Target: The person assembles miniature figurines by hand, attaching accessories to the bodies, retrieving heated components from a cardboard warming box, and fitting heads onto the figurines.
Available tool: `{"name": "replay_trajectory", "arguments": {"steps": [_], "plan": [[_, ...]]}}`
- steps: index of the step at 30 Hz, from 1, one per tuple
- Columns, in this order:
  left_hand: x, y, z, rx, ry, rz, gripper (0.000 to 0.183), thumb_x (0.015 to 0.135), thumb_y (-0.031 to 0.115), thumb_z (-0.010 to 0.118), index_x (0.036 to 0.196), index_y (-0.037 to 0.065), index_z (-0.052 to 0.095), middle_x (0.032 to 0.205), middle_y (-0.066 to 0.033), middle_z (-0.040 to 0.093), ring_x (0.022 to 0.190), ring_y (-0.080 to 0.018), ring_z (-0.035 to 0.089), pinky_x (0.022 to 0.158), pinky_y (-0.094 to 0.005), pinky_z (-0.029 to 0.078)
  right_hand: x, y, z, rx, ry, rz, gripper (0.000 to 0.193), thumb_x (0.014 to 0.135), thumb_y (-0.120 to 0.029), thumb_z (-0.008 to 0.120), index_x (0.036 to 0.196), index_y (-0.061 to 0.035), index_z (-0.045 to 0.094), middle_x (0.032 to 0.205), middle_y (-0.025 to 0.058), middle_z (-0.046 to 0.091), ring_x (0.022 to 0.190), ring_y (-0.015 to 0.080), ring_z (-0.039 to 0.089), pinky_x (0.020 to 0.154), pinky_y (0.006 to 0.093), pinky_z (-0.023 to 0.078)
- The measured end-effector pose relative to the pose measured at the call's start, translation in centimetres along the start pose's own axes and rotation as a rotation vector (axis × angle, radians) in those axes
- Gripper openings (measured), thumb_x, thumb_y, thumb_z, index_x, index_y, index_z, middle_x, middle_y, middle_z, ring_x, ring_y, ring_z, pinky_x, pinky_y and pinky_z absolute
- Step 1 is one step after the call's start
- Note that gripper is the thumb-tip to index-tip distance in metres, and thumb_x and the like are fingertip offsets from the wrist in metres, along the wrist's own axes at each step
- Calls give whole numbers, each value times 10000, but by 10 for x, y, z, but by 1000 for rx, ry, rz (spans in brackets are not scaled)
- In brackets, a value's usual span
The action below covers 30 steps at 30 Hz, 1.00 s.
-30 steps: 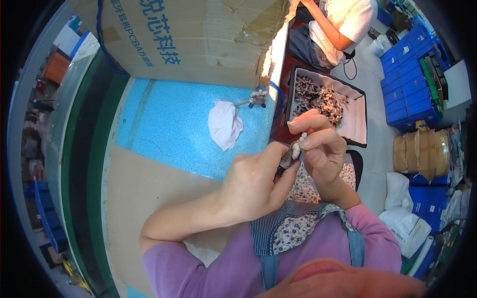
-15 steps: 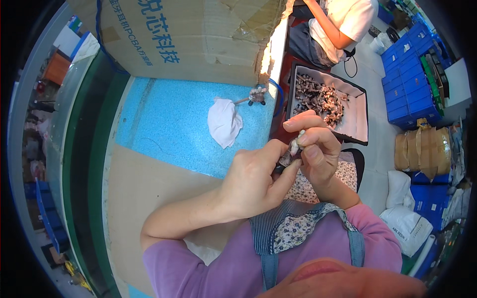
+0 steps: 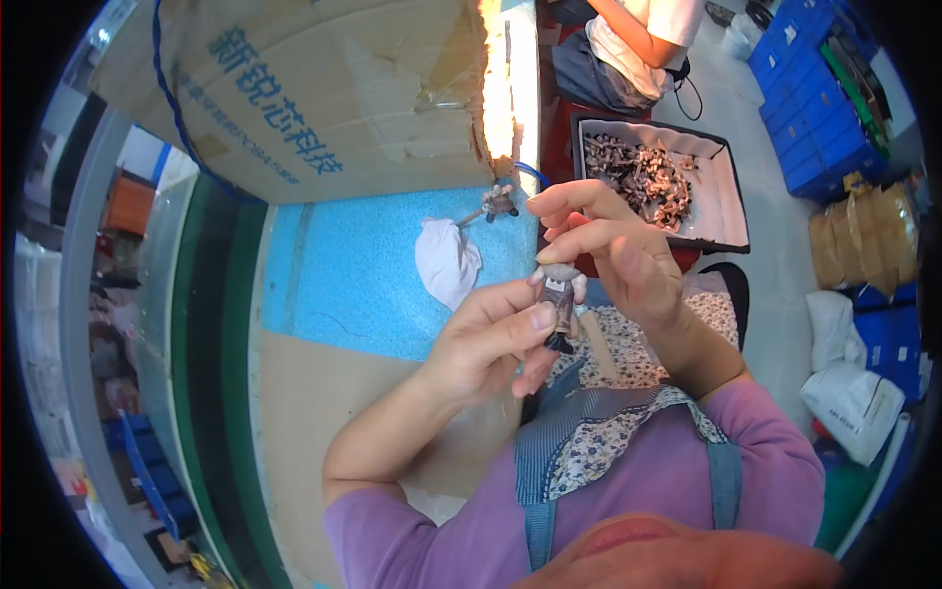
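Note:
A small toy figurine (image 3: 556, 294) with a greyish top, brown body and black feet is held upright between the thumb and fingers of my left hand (image 3: 496, 334). Beside it, a tan stick-like piece (image 3: 598, 344) slants down; whether it joins the figurine I cannot tell. My right hand (image 3: 628, 255) has its fingertips on the figurine's top, the other fingers curved above. On the blue mat (image 3: 343, 265), a similar figurine (image 3: 500, 199) with a tan stick lies near the cardboard box, next to a crumpled white cloth (image 3: 446, 263).
A large cardboard box (image 3: 324, 98) stands at the back of the table. To the right, a black-rimmed bin (image 3: 719, 221) holds many figurines. A person (image 3: 628, 49) sits beyond it. Blue crates (image 3: 819, 98), a taped carton (image 3: 863, 240) and white sacks (image 3: 854, 407) line the right side.
The figurine has turned upright and shows more fully. My right hand's fingers have shifted from gripping around it to its top. The whole view has shifted slightly.

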State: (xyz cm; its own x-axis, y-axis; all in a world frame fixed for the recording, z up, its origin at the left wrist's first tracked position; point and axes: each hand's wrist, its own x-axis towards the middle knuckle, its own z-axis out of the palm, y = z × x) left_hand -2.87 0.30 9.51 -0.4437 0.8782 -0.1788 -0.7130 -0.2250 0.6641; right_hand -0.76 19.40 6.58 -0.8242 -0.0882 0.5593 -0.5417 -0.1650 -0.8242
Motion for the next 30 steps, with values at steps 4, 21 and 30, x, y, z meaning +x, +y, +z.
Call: {"name": "replay_trajectory", "arguments": {"steps": [4,21,30], "plan": [[3,-14,-8,-208,-234,65,297,974,228,477,1118,-31,489,642,-87,520,432,-138,467,437,-250,387,3,-16,-2,-53,-18,47,224,911,-154,536,964,1,688,1186,145,521,1027,184,485,918,317,386],[-8,-7,6,-89,-82,43,322,962,213,489,1151,-48,479,650,-67,512,419,-121,438,421,-245,376,-2,-3,2,137,-7,74,253,893,-227,600,924,4,697,1209,189,522,1083,213,503,941,342,369],[-15,-2,20,46,119,-24,326,964,244,513,1149,-25,528,658,-17,496,428,-90,439,400,-217,349,-3,4,1,257,-29,122,262,866,-234,584,915,-9,711,1242,243,534,1123,237,502,983,367,348]]}}
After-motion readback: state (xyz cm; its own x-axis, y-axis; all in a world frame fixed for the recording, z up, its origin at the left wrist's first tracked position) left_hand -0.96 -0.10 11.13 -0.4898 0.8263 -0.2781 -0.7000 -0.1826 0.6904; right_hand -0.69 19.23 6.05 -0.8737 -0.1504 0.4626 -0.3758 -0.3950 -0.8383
